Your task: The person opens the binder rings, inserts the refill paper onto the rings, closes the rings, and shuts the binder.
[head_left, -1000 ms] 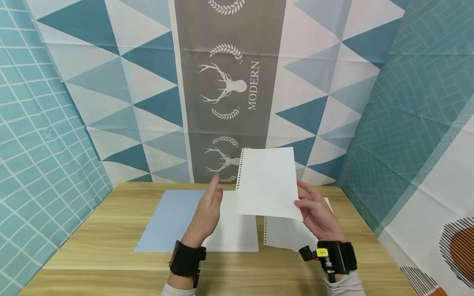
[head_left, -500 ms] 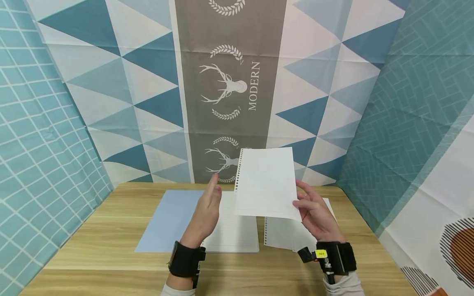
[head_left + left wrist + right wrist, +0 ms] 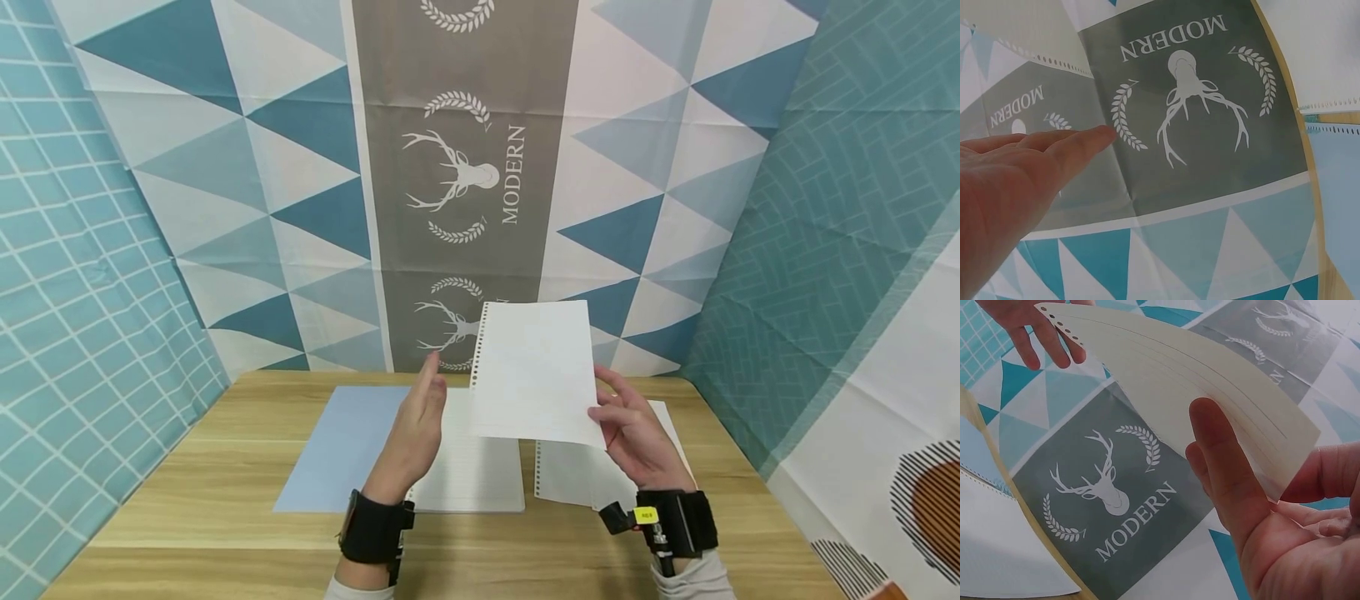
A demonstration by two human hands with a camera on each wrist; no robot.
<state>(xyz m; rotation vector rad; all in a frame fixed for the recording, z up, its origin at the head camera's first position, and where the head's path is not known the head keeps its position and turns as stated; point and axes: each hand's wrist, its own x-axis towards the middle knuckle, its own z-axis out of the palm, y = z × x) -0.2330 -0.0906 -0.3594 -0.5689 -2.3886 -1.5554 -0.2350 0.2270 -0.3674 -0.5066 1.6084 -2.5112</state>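
Low on the left, a pale blue sheet (image 3: 341,446) lies flat on the wooden bench (image 3: 187,517). My left hand (image 3: 416,433) is raised beside it, fingers straight, released, just left of the punched paper. At centre, my right hand (image 3: 633,437) is grasping a few punched loose-leaf sheets (image 3: 534,373) by their lower right corner, lifted above the bench. Under them lie lined pages (image 3: 472,471) and more punched paper (image 3: 581,475).

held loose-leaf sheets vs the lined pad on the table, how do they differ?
The held sheets are up in the air, gripped by the right hand; the lined pad lies flat on the table. The held sheets bow and fan apart; the pad is flat. Both are white paper.
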